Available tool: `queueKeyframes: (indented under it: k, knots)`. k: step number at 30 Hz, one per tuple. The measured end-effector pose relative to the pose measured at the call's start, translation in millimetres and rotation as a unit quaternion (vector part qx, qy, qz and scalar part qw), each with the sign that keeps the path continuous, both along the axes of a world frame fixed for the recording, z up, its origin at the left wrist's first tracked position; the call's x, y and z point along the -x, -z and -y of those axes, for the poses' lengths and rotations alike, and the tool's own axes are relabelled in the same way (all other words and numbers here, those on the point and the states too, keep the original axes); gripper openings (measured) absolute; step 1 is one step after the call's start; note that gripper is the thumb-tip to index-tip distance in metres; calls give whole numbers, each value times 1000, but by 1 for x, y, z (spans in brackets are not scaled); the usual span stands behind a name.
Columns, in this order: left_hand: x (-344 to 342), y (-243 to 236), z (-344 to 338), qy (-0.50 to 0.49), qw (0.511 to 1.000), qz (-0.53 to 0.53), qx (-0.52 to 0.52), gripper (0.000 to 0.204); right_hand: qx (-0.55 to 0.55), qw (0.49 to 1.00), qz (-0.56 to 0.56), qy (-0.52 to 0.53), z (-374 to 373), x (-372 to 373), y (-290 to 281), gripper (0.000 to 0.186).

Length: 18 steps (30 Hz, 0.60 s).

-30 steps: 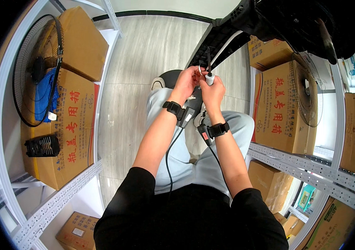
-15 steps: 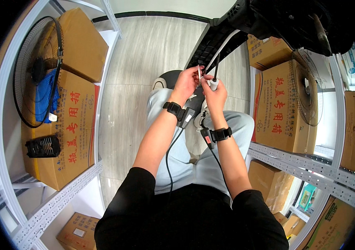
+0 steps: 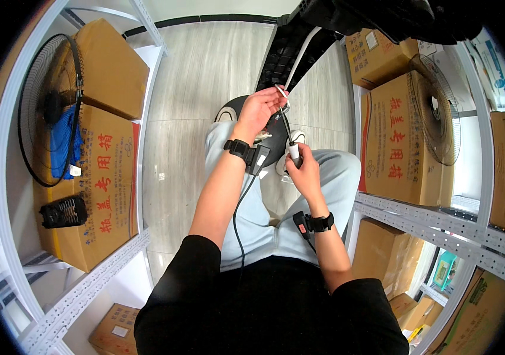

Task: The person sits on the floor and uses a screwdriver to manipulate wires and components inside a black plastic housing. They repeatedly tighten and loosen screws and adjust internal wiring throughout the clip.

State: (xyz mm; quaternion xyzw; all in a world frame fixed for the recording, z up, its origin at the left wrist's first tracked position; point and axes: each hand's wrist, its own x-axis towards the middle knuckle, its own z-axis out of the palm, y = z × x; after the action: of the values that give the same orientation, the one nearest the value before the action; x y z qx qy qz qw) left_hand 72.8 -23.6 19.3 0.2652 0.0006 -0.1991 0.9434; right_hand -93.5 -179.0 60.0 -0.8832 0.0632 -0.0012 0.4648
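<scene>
Hands once bunched together have drawn apart: the left hand [image 3: 262, 108] now lifts one end of a thin cord [image 3: 285, 124] pinched in its fingertips, while the right hand [image 3: 303, 171] grips a small white cylinder [image 3: 294, 152] below, keeping the cord taut above the lap, between box-laden shelves [image 3: 436, 216].

Got both hands out front, left hand [image 3: 259, 109] raised higher with fingers pinched. Right hand [image 3: 301, 173] sits lower, curled closed, both forearms bare.
</scene>
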Motion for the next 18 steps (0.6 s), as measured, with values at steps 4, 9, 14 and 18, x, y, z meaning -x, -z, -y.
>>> queueKeyframes:
  k: [4, 9, 14, 18]
  knots:
    - [0, 0, 1, -8, 1000, -4, 10, 26, -3, 1000, -8, -10, 1, -1, -7, 44]
    - [2, 0, 2, -13, 999, -11, 38, 24, 9, 1000, -13, -5, -4, -6, -20, 44]
    - [4, -5, 3, -11, 999, -27, 37, 25, 57, 998, -2, -5, -4, -16, -18, 47]
    - [4, -3, 3, -12, 998, -26, 57, 27, 66, 997, -31, -14, -10, -22, -24, 49]
